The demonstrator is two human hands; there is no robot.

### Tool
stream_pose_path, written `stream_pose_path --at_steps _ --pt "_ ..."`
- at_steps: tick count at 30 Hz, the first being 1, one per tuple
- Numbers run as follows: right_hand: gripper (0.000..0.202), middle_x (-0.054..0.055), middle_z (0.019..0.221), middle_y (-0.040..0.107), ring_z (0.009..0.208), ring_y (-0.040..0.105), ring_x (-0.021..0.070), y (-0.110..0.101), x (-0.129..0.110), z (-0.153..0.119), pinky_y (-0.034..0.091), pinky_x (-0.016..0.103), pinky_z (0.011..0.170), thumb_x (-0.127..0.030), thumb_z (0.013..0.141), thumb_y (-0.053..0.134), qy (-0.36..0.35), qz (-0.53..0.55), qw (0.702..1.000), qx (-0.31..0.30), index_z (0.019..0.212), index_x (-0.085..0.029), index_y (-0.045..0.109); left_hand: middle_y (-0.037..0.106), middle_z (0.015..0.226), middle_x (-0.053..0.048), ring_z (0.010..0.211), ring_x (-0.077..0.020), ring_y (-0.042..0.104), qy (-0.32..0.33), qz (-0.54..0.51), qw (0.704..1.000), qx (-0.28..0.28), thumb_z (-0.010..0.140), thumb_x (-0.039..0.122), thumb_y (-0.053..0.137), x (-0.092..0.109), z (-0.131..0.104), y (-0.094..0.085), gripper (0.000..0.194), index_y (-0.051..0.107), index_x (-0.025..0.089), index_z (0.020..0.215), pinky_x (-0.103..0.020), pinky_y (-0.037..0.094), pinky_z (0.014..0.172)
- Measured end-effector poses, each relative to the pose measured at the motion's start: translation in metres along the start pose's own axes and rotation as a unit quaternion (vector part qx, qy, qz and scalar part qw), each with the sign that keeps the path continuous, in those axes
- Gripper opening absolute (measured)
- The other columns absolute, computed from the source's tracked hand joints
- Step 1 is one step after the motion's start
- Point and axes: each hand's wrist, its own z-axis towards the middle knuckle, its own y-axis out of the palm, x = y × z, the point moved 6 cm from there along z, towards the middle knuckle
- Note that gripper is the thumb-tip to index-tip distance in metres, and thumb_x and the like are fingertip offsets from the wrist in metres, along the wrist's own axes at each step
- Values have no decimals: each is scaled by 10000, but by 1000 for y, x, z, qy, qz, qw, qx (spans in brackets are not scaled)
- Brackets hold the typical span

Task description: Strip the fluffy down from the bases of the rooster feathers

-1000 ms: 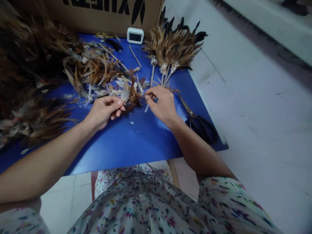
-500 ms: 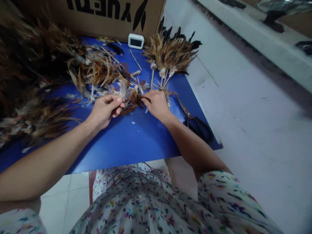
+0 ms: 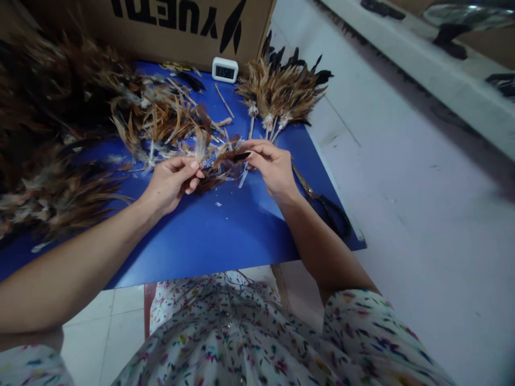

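My left hand pinches a fluffy feather, pale at the base and brown at the tip, between thumb and forefinger. To its right, my right hand has its thumb and fingers closed on a dark brown feather that points left. Below and between the hands, more loose brown feathers lie on the blue tabletop. A large heap of brown feathers spreads beyond my left hand. Behind my right hand lie bundles of feathers tied on sticks.
Black-handled scissors lie right of my right forearm. A small white digital timer stands before a cardboard box at the back. Another feather pile covers the left side. A pale wall borders the table's right edge.
My right hand has shifted right and turned, and a dark brown feather now shows between its fingers. My left hand stays almost in place with its feather.
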Motion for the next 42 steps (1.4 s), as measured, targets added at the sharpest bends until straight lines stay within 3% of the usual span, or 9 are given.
stream_pose_path --at_steps 6,12,17,22,26,30,32,35,42 --pt "297 11 817 693 762 697 148 7 9 1 542 267 616 -506 793 705 124 127 984 -9 768 -218 635 639 622 -8 443 -60 491 19 11 999 -26 685 382 839 0 -3 6 310 626 159 713 -176 328 381" --pt "356 -5 789 671 812 720 175 31 -5 21 554 290 627 -532 796 705 138 175 974 -48 761 -219 540 647 622 -14 443 -61 504 28 -13 992 -121 622 472 872 0 -11 19 414 637 140 700 -172 335 378" --pt "305 -13 806 705 858 713 175 80 -27 35 549 318 685 -493 796 670 164 242 950 -111 772 -211 557 673 635 -50 434 -71 517 -3 12 969 -246 668 503 836 -6 -23 33 413 662 130 689 -177 357 375" --pt "235 -3 746 707 819 700 179 139 -46 28 535 327 713 -364 706 746 254 347 872 -235 735 -206 575 697 647 -86 462 -96 558 -35 63 927 -367 712 498 803 -13 -36 43 391 691 125 681 -188 385 395" --pt "158 -5 722 696 767 708 138 182 -48 15 550 285 688 -229 905 556 325 351 812 -334 765 -166 593 692 629 -74 482 -98 569 -43 81 910 -403 756 436 783 -12 -41 46 323 697 130 696 -179 399 420" --pt "194 -29 727 679 742 704 121 208 -48 6 569 276 690 -221 1003 484 328 290 789 -431 840 -151 564 689 621 -68 482 -94 561 -42 75 903 -421 773 402 773 -12 -42 46 294 697 130 688 -180 413 442" --pt "106 -39 778 657 719 695 119 207 -48 8 567 264 662 -212 969 570 314 252 812 -422 874 -167 559 683 612 -71 475 -91 548 -35 75 900 -427 782 412 765 -12 -41 47 312 704 121 685 -183 415 446" --pt "54 -25 855 635 697 665 104 188 -44 17 530 235 598 -133 937 599 283 184 873 -352 911 -169 567 668 590 -69 469 -90 542 -29 60 914 -400 768 425 780 -12 -38 44 332 716 108 691 -180 399 429" --pt "71 -45 695 640 680 598 73 115 -17 20 506 211 648 -160 817 676 178 161 953 -187 755 -165 642 644 587 -31 466 -89 551 -20 -61 976 -207 623 420 889 -8 -19 27 355 677 134 636 -164 382 398"
